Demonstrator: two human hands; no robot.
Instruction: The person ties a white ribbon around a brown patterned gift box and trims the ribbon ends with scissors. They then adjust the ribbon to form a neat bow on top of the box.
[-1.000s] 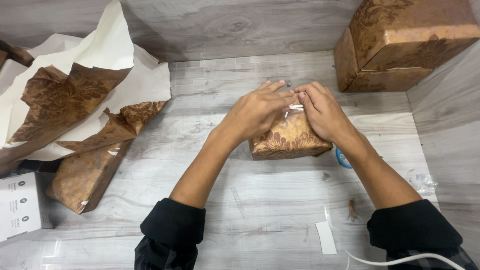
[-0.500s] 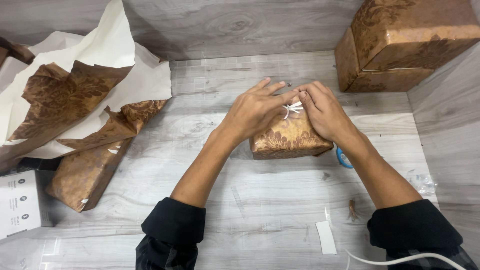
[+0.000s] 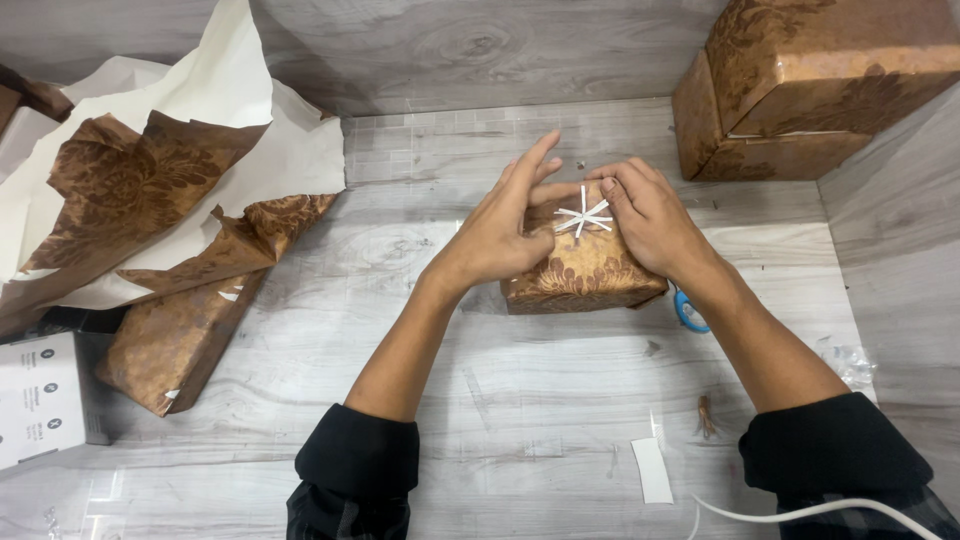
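Hands meet on a small box wrapped in brown patterned paper [image 3: 583,270], which sits near the middle of the grey wooden table [image 3: 500,400]. On the top of this wrapped box lies a small white paper bow [image 3: 584,217] in the shape of a star, with thin strips going out in several directions. The left hand [image 3: 503,232] lies on the left side of the box with the fingers spread and lifted, and its thumb rests just beside the bow; this hand is not closed around anything. The right hand [image 3: 655,224] is curved over the right upper part of the box, and its fingertips press on the paper at the right edge of the bow — so both hands touch the box, close together, with the bow between them. Just behind the right wrist, a blue ring-shaped object [image 3: 688,310] shows partly on the table; I cannot tell what it is. On the left side there is a heap of loose wrapping paper [image 3: 160,190], brown on one face and white on the other, and beside it another flat wrapped package [image 3: 165,350] and a white carton [image 3: 40,395]. A big wrapped box [image 3: 800,90] stands at the far right corner. Near the front edge lie a white strip of paper [image 3: 652,470] and a white cable [image 3: 800,512].
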